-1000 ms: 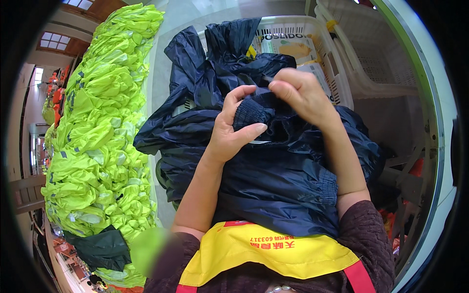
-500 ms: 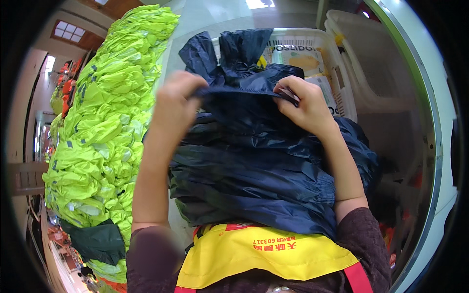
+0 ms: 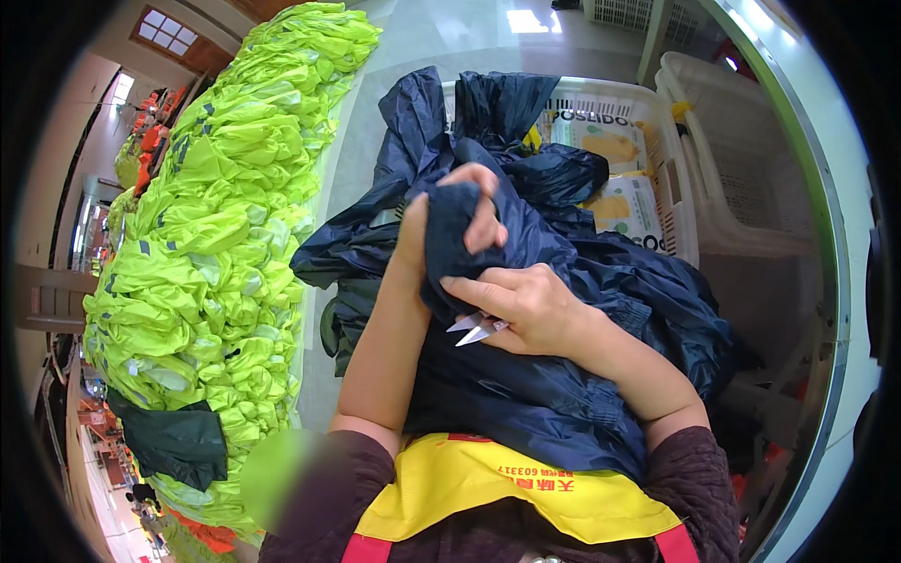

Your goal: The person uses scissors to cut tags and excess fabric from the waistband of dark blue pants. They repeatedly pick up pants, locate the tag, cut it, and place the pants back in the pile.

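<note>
A navy, shiny garment point(image 3: 526, 394) lies spread in front of me, with gathered, elastic-looking parts. My left hand point(image 3: 481, 211) is closed on a dark bunched edge of it, the cloth covering the palm and the fingers curling over from the far side. Just below, my right hand point(image 3: 540, 305) pinches the same edge between thumb and finger. That hand also holds small thread snips point(image 3: 481, 328), their two pointed blades jutting out to the left below the fingers. The handles are hidden in the palm.
On the left rises a long heap of neon-yellow garments point(image 3: 216, 225) with a dark green cloth point(image 3: 174, 441) on it. Behind the navy garment is a white plastic basket point(image 3: 671, 141) holding printed packs point(image 3: 624, 206). More translucent bins point(image 3: 741, 159) stand at the right, beside a pale metal-edged frame point(image 3: 826, 216).
My hands held an edge stretched between them; now they are close together, nearer the middle, with the cloth bunched over the left. The snips' blades have come into plain view.
</note>
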A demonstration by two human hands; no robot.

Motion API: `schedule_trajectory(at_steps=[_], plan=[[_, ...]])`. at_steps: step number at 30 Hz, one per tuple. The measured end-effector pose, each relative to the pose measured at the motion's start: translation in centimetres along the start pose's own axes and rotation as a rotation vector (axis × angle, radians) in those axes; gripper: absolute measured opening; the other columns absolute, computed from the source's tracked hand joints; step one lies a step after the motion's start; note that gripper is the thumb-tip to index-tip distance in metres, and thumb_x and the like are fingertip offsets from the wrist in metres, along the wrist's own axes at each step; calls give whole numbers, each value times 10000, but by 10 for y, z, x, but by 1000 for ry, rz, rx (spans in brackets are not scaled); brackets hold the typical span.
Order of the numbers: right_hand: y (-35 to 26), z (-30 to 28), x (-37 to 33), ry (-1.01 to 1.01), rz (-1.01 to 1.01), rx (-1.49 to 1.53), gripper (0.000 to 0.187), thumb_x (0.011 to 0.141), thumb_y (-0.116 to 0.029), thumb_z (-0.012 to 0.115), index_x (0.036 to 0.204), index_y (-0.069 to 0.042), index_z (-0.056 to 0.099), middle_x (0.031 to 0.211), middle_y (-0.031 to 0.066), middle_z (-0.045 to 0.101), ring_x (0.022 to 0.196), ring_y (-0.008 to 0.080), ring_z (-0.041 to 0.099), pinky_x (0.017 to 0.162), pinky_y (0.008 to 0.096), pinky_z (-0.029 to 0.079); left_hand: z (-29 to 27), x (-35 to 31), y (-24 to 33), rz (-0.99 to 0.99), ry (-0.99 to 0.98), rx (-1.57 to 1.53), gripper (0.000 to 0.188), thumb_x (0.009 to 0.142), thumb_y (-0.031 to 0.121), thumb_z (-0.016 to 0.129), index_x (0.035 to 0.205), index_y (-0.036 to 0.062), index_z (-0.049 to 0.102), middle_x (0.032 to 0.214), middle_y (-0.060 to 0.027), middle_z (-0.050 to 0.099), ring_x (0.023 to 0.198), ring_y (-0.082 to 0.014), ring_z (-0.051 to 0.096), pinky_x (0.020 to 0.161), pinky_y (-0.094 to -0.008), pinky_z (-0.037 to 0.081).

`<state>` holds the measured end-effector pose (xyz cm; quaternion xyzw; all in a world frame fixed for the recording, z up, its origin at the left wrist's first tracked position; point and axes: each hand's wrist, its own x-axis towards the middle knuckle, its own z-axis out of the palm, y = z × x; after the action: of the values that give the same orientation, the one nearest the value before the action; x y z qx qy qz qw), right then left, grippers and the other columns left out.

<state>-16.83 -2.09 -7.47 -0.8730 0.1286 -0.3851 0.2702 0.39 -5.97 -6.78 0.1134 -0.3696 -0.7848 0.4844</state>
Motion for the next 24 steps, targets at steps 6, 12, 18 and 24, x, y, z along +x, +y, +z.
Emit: schedule_trajectory(at_steps=[6,12,18,24], plan=[[9,-34,4,371,36,154,226,687,-75,753,878,-36,638,785,81,614,630,171,598,551,257,463,16,-2,-23,-183,181,179,225,904,254,428,958,37,455,556,-23,459,468,-86,425,464,-190,339],[11,-41,6,266,519,578,292,767,-90,715,1032,11,643,753,36,616,611,47,541,525,192,422,26,-1,-31,-345,337,290,212,867,186,495,983,15,539,665,-53,550,501,-100,496,488,-218,406],[27,-28,0,339,509,884,143,856,-105,647,920,22,657,719,48,644,551,56,569,509,194,461,21,-2,-36,-312,304,278,356,845,142,500,1155,-28,534,646,-36,532,486,-94,472,514,-255,428],[22,-32,1,460,482,587,144,868,-93,629,949,26,630,765,52,649,636,60,594,556,192,482,17,-1,-38,-219,238,132,344,865,147,479,1170,-12,494,554,21,440,455,-85,420,574,-267,424]])
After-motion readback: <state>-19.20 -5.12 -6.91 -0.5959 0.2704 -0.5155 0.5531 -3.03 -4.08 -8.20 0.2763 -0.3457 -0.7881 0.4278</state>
